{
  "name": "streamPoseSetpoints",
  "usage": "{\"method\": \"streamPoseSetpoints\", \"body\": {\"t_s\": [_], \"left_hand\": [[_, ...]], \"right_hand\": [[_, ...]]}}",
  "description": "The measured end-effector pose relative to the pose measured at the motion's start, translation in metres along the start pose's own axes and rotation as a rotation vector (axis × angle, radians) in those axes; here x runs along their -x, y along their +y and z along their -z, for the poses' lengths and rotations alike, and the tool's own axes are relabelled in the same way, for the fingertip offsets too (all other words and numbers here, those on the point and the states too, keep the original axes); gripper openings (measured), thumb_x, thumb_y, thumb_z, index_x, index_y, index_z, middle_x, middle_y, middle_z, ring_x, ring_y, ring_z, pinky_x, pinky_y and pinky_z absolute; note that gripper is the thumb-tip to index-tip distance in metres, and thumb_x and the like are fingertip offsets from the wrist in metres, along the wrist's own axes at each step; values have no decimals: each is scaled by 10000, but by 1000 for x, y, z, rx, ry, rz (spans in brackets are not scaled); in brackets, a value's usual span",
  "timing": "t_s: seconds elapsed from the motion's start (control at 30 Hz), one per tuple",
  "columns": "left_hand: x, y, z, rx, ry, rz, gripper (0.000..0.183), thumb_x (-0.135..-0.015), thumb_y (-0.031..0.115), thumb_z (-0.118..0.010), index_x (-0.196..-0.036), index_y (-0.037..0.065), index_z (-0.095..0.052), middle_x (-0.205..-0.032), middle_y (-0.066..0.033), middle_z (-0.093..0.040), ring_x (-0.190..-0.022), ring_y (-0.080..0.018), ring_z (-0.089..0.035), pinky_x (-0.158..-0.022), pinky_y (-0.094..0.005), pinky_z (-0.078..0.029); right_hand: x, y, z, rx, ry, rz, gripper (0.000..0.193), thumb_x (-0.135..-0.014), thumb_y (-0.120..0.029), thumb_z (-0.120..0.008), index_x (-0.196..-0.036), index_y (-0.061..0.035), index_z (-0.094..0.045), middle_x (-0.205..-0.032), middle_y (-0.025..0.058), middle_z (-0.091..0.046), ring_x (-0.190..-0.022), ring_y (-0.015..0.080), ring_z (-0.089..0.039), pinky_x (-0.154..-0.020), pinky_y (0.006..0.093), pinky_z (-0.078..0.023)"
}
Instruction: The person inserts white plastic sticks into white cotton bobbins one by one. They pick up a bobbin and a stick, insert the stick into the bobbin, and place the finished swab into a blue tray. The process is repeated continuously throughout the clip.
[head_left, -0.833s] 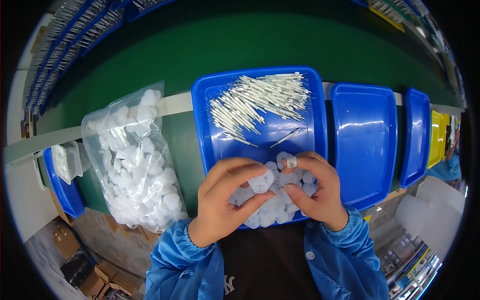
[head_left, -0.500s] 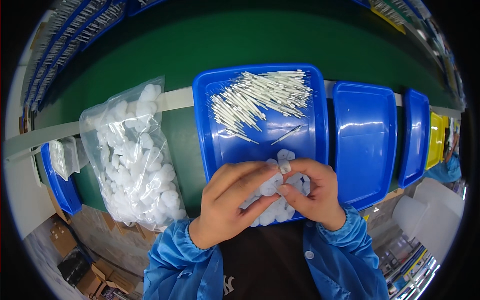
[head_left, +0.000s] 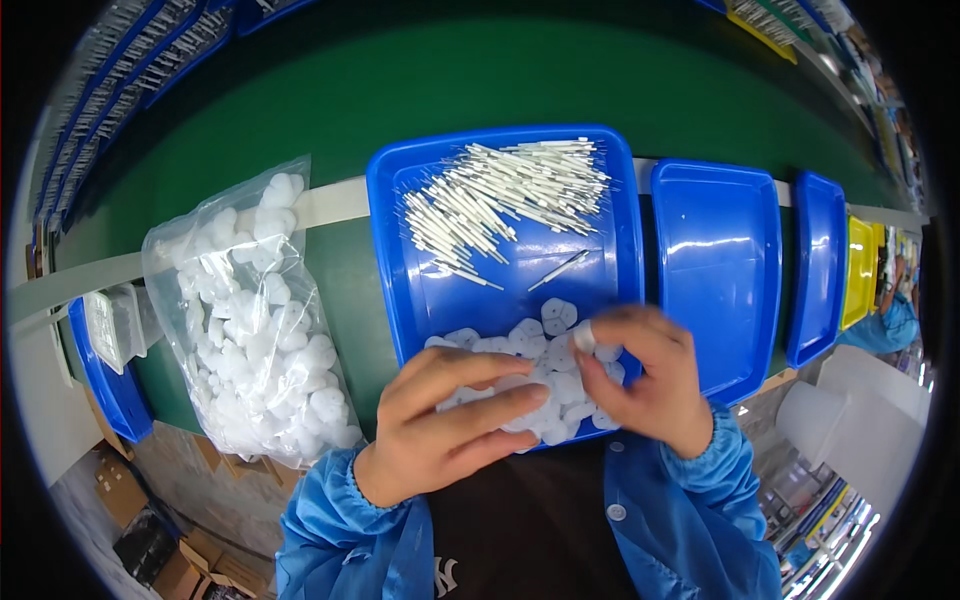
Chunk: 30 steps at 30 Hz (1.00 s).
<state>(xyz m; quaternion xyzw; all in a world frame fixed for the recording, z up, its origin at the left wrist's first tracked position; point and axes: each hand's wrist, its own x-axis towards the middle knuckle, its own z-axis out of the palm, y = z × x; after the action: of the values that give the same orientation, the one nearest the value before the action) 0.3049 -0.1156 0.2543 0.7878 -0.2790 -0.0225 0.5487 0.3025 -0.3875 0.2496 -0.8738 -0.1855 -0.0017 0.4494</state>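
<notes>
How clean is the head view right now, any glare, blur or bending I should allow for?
Head view: sharp at the centre, the right hand slightly motion-blurred; soft white glare streaks on the empty blue tray; fisheye bends the pale strip and the table edges toward a black rim; lighting is even, with only faint shadows under the white sticks; the left hand hides part of the white discs.

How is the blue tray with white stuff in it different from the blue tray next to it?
The blue plastic tray under the hands holds thin white sticks and flat white pieces; the blue plastic tray to its right looks bare. The left hand and right hand work over the first, not the second. Both are shiny, blue, rounded rectangles.
</notes>
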Motion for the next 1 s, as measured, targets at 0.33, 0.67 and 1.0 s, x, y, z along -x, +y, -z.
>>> {"method": "streamPoseSetpoints", "body": {"t_s": [0.33,0.67,1.0], "left_hand": [[9,-4,-6,298,165,422,387,-941,-22,-796,-1326,23,-781,-1122,-122,-710,-981,-202,-717,-839,-299,-593],[-2,-6,-12,368,124,464,417,-928,-70,-785,-1330,37,-766,-1139,-108,-731,-1012,-196,-741,-897,-307,-635],[-2,-5,-17,254,207,416,406,-899,-80,-811,-1287,35,-783,-1153,-120,-755,-1018,-219,-755,-874,-321,-635]], "right_hand": [[-39,3,-7,-157,7,-38,402,-782,124,-776,-1141,-52,-727,-1020,88,-700,-922,207,-709,-858,343,-559],[11,-7,-35,-434,138,-209,285,-840,31,-902,-1072,-26,-748,-983,106,-808,-851,188,-784,-768,300,-606],[9,-16,-25,-139,65,-147,218,-831,-67,-921,-1026,-59,-822,-738,77,-759,-577,171,-720,-539,270,-534]]}}
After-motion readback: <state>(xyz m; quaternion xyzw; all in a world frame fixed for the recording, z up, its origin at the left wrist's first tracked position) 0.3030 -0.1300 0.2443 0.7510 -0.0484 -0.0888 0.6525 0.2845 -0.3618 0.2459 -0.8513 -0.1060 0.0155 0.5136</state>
